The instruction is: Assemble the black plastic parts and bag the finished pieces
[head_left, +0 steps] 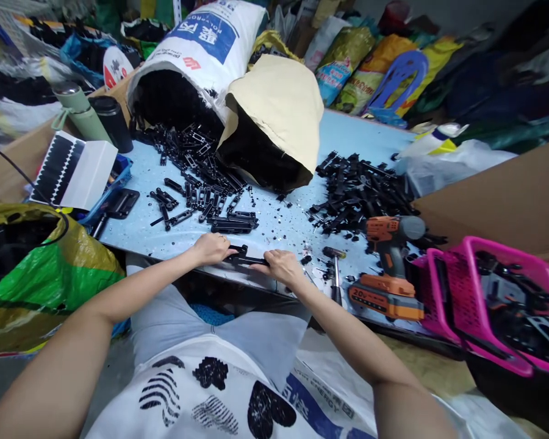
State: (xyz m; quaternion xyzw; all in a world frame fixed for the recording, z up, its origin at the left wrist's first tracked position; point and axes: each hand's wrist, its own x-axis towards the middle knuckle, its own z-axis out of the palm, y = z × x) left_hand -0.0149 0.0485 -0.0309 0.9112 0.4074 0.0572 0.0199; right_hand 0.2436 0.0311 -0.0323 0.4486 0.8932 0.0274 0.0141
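Observation:
My left hand (213, 249) is closed on one end of a slim black plastic part (238, 251) at the table's front edge. The fingers of my right hand (280, 266) pinch the other side, on a long black bar (252, 261). Whether these are one joined piece or two separate ones I cannot tell. Just beyond my left hand lie several long black bars (233, 224) side by side. Behind them spreads a loose heap of small black link-shaped parts (196, 158). To the right of my right hand rests a small hammer (335, 268).
An orange cordless drill (388, 268) stands right of the hammer, beside pink baskets (471, 311) of black parts. A white sack (201, 49) and a paper bag (279, 110) lie open at the back. Another black heap (361, 189) covers the right side. Bottles (114, 122) stand left.

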